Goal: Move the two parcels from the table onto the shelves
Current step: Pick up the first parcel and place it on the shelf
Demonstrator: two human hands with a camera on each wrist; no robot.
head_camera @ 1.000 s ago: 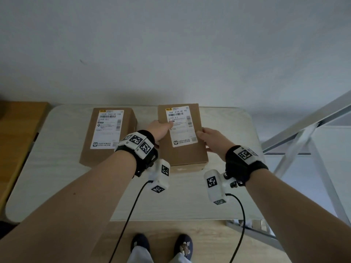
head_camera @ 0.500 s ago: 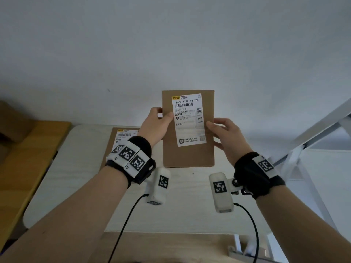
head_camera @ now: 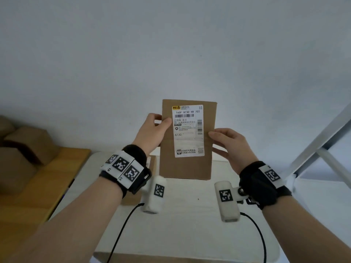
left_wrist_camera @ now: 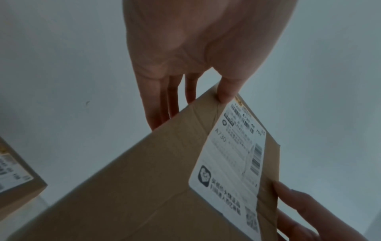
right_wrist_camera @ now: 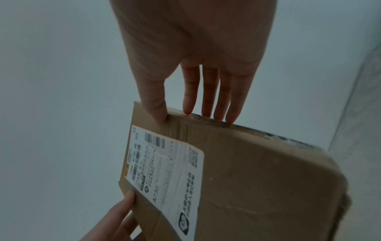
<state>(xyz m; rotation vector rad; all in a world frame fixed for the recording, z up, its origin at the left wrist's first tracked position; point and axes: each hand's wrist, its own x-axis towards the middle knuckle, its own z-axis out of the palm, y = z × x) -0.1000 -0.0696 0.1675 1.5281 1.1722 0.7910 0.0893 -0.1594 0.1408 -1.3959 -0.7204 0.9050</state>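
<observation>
The person holds a brown cardboard parcel (head_camera: 187,164) up in the air above the white table (head_camera: 190,224), its labelled face turned toward the head camera. The left hand (head_camera: 152,133) clamps the parcel's left edge, thumb on the front beside the white shipping label (head_camera: 189,130) and fingers behind. The right hand (head_camera: 230,147) clamps the right edge the same way, thumb on the front and fingers (right_wrist_camera: 208,91) wrapped round the back. The label carries barcodes and the code "A730".

The second parcel (left_wrist_camera: 16,176), also brown with a white label, lies flat on the table at the near left, mostly hidden behind the left wrist in the head view. Whether either box holds anything cannot be told; both are sealed shut.

To the left stands a wooden surface (head_camera: 57,179) with blurred brown cardboard boxes (head_camera: 24,147) on it. At the right rises the metal frame of the shelves (head_camera: 326,141).
</observation>
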